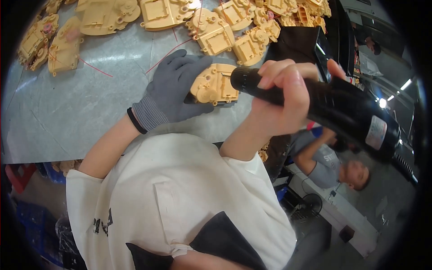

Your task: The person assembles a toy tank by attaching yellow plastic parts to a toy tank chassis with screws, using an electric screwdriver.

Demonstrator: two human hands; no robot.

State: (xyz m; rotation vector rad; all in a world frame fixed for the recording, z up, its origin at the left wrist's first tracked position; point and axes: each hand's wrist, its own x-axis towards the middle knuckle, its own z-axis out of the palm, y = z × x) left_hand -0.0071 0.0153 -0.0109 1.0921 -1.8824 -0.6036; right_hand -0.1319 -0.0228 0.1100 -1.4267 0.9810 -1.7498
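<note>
Your right hand (281, 96) is wrapped firmly around a black electric screwdriver (324, 105), fingers clenched over its barrel, with the nose of the tool pressed onto the tan plastic part (215, 84) just to its left. Your gloved left hand (173, 87) lies flat against that part's left side, fingers spread over its top edge and thumb under it, pinning it to the grey table (67, 112). Keep the tool in line with the screw rather than leaning, and keep the glove bearing down so the part cannot twist under the driver. Hold your fingertips away from the tool's nose. Beyond both hands, more tan parts (157, 13) lie in a loose row along the far side of the table, well apart from your grip.
</note>
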